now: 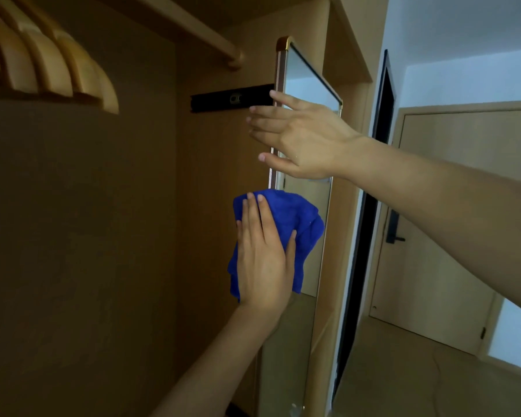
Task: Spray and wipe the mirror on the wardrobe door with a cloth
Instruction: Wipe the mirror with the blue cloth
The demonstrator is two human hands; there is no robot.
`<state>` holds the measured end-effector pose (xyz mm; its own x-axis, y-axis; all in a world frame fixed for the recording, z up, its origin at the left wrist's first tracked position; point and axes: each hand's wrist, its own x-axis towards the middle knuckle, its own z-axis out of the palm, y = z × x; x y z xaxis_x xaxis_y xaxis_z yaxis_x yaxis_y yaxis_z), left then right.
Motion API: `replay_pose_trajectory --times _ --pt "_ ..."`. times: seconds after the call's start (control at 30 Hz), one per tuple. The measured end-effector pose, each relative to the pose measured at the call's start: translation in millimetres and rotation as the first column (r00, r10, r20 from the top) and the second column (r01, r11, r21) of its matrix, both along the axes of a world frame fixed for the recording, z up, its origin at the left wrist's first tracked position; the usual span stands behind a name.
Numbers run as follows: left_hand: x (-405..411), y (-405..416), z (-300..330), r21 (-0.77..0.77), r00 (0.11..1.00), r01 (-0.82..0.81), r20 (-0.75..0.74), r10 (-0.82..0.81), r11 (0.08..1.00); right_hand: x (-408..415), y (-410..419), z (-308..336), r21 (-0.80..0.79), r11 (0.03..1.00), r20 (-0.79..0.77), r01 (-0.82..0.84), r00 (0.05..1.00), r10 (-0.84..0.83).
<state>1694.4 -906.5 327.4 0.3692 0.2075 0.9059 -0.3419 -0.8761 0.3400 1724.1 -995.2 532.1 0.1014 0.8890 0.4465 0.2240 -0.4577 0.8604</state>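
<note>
Left hand (263, 254) flat on blue cloth (295, 224) against mirror (309, 85)

Both forearms are bare from the lower frame edges to the wrists, with no sleeve in view. The left hand (263, 257) and right hand (304, 139) wear no gloves, rings or watch (nothing on either wrist). The fingers (263, 115) end in short, plain, unpainted nails.

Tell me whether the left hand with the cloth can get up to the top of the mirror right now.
Probably not directly. The left hand presses the blue cloth low on the mirror, and the right hand lies spread across the frame just above it, blocking the way up.
</note>
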Motion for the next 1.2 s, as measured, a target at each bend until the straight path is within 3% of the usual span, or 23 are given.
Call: replay_pose_trajectory --times 0.13,0.27,0.4,0.57,0.93,1.2 --pt "-2.8 0.9 -9.9 -0.058 0.999 0.043 -0.031 -0.045 0.997 1.0 1.9 -11.1 0.006 1.0 -0.004 -0.018 1.0 0.018" --pt "-8.7 4.4 21.3 -0.054 0.989 0.141 -0.029 -0.143 0.988 1.1 2.0 -12.3 0.026 1.0 0.008 -0.011 1.0 0.011" --pt "-3.4 6.5 35.6 -0.018 0.995 0.093 0.019 -0.093 0.995 0.9 3.1 -11.4 0.056 0.998 -0.014 -0.01 1.0 0.01" --pt "2.1 1.0 2.2 0.001 0.998 -0.027 0.064 0.027 1.0 6.7 3.4 -17.7 0.09 0.995 0.013 -0.05 0.999 0.049" --pt "-11.4 -16.4 -59.1 -0.035 1.0 0.005 0.019 -0.005 0.999 5.3 -9.3 -34.4 0.179 0.984 0.055 -0.019 0.998 0.009" --pt "-12.9 -11.7 -52.3 -0.051 0.997 0.068 0.042 -0.066 0.996 1.0 0.0 -74.2 -0.08 0.99 0.023 -0.12 0.992 0.123"
